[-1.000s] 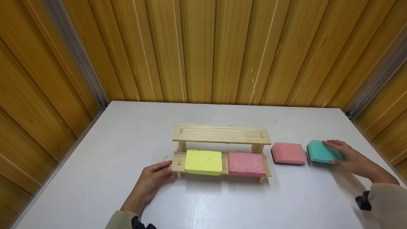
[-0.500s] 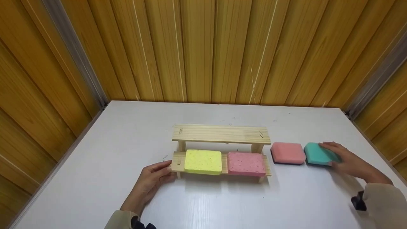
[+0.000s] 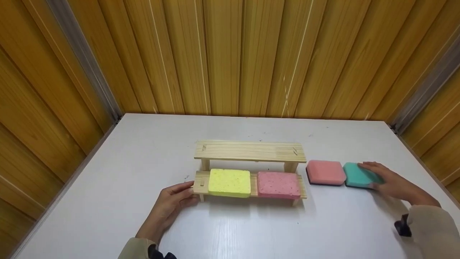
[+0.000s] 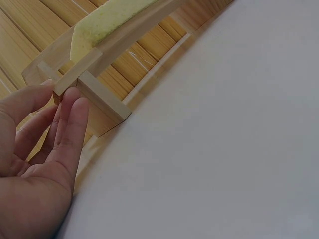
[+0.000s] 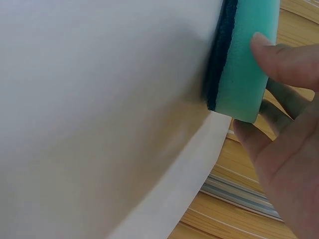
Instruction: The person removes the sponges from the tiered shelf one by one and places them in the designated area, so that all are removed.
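1. Nearest: left sleeve and right sleeve, both beige, a black object at the right cuff
2. Left hand: thumb above, fingers beneath, nearly closed, pinching the left end of the lower shelf; gap only as wide as the plank's thickness
3. Lower shelf: pale wood, short legs, upright on the white tabletop; carries a yellow sponge on its left and a speckled pink sponge on its right, both flat, bare wood between them
4. Right hand: part-open, spread to the block's width, gripping the teal sponge by its right part, thumb on the near side
5. Teal sponge: right of the shelf, dark blue layer facing the tabletop (the right wrist view shows this best); a smooth pink sponge, dark-based, lies at its left, contact hard to tell
6. Upper shelf: behind the lower one, on taller legs
7. Farthest: wall of yellow-brown, wood-patterned panels beyond the tabletop's back edge
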{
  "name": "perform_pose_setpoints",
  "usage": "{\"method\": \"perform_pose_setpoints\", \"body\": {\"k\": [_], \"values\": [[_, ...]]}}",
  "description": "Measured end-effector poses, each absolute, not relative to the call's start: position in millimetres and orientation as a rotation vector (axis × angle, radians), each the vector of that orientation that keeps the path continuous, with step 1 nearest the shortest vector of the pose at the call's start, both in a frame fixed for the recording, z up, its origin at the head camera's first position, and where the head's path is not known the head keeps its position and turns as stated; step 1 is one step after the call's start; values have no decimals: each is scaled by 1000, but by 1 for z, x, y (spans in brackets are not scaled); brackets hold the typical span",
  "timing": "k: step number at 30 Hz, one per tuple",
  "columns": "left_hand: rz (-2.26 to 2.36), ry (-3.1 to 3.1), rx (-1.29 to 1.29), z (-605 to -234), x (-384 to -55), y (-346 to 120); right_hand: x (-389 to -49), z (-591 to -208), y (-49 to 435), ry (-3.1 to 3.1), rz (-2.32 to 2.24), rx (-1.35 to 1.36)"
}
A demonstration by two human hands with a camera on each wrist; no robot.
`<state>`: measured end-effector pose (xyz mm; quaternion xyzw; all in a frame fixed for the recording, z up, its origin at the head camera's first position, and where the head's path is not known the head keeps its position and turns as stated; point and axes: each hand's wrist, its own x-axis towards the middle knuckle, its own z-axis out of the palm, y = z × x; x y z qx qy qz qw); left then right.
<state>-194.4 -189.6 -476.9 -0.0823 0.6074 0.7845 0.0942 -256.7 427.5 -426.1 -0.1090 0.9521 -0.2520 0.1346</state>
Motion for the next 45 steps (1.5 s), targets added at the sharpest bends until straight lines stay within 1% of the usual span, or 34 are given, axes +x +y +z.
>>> {"method": "perform_pose_setpoints", "body": {"k": [11, 32, 45], "values": [[2334, 1769, -185, -477, -194, -192, -256, -427, 427, 2740, -773, -341], [2343, 1757, -215, -477, -193, -191, -257, -426, 429, 2771, -724, -314], [2330, 1803, -202, -477, -194, -190, -250, -415, 429, 2782, -784, -280]]}}
